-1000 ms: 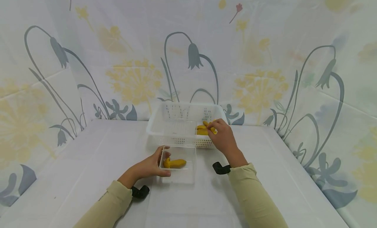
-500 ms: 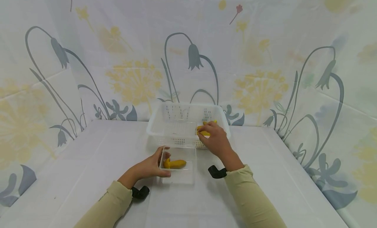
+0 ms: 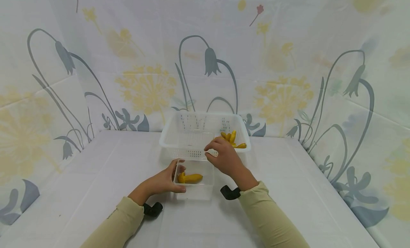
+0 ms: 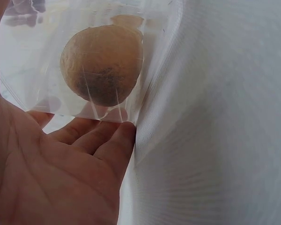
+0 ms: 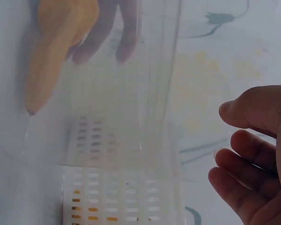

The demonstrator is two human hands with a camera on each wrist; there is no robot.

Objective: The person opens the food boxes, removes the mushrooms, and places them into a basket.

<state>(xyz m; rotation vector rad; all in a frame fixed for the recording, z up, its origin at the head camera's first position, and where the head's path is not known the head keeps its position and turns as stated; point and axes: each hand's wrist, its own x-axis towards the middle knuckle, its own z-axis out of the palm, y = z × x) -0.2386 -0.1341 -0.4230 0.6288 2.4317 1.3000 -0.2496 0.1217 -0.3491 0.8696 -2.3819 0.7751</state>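
Observation:
My left hand (image 3: 163, 178) grips the left side of a clear plastic box (image 3: 206, 171), thumb in front and fingers behind. Inside it lies a yellow, tapered, banana-like piece (image 3: 193, 178) with a second yellow bit at its left end. Through the box wall in the left wrist view shows the rounded, dark-marked end of a piece (image 4: 103, 65). My right hand (image 3: 224, 157) hovers between box and basket, just beyond the box's right rear corner. Its thumb and fingers (image 5: 234, 192) are apart and loosely bent, with nothing between them in the right wrist view.
A white perforated basket (image 3: 169, 144) stands behind the box, against the flower-patterned backdrop (image 3: 205, 88). Several more yellow pieces (image 3: 232, 137) are heaped at its right end, one lying near the front rim. A clear panel (image 3: 196, 137) overlaps the basket in the head view.
My right hand has come from the yellow pieces in the basket leftward and nearer, towards the box. More of the heap now shows. My left hand and the box have stayed still.

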